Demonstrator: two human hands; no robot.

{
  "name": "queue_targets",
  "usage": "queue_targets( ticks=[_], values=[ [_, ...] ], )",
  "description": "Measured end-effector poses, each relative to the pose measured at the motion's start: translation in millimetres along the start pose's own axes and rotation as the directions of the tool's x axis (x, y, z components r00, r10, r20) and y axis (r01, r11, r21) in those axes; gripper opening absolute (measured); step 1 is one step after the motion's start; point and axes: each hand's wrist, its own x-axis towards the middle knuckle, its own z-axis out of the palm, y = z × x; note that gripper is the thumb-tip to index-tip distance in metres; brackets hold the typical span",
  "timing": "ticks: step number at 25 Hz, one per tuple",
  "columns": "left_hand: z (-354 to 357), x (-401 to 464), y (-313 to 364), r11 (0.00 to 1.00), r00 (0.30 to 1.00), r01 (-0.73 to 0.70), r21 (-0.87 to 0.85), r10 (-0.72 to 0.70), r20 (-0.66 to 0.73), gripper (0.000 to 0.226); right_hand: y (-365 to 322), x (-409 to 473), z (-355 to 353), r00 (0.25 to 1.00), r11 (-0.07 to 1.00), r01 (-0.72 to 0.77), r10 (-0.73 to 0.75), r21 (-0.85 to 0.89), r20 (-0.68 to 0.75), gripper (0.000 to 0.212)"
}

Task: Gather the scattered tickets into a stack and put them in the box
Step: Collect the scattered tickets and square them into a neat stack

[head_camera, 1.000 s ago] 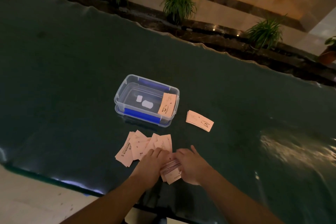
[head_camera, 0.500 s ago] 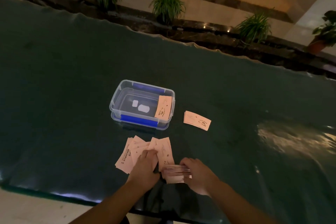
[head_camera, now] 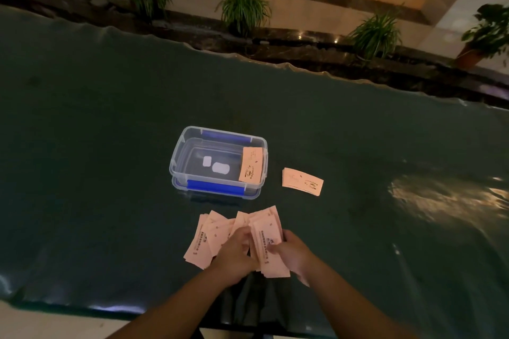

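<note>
Pink paper tickets lie fanned out (head_camera: pixel 205 239) on the dark green table near its front edge. My left hand (head_camera: pixel 234 254) rests on top of this fan. My right hand (head_camera: pixel 293 253) grips a gathered stack of tickets (head_camera: pixel 268 245), which stands lengthwise beside the left hand. A clear plastic box (head_camera: pixel 179 158) with blue clips stands just behind the fan; one ticket (head_camera: pixel 251 164) leans inside against its right wall. To the right of the box, a small neat pile of tickets (head_camera: pixel 302 181) lies on the table.
The dark green table surface (head_camera: pixel 96 132) stretches wide on all sides, with a glossy reflection at the right. Its front edge runs just below my forearms. Beyond the far edge are a dark ledge and several potted plants (head_camera: pixel 243 5).
My right hand has turned its stack from lying crosswise to lengthwise and brought it up against the fan. My left hand stays on the loose tickets. The camera moved closer.
</note>
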Motion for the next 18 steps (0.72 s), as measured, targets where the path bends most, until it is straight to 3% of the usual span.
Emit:
queue_targets(
  ticks=[4, 9, 11, 15, 18],
  values=[
    [1, 1, -1, 0.999, 0.999, 0.009, -0.035, -0.008, 0.038, 0.059, -8, 1, 20, 0.996, 1.000, 0.007, -0.006, 0.011, -0.088, 0.048],
    [2, 3, -6, 0.999, 0.981, 0.011, -0.041, -0.003, 0.194, 0.075, 1, -3, 26, 0.989, 0.989, -0.020, 0.041, 0.145, -0.144, 0.048],
    [0, 2, -7, 0.998, 0.976, 0.011, -0.055, 0.001, 0.219, 0.068, 6, -2, 24, 0.985, 0.981, -0.028, 0.059, 0.190, -0.163, 0.045],
    [-6, 1, -7, 0.996, 0.993, -0.072, 0.055, 0.067, 0.093, 0.037, 13, -6, 19, 0.987, 0.935, -0.057, 0.106, 0.351, -0.123, 0.040],
    [-22, 1, -12, 0.946, 0.991, -0.028, 0.322, 0.068, -0.115, 0.048, 21, -9, 18, 0.982, 0.863, -0.080, 0.153, 0.499, -0.107, 0.033]
  ],
)
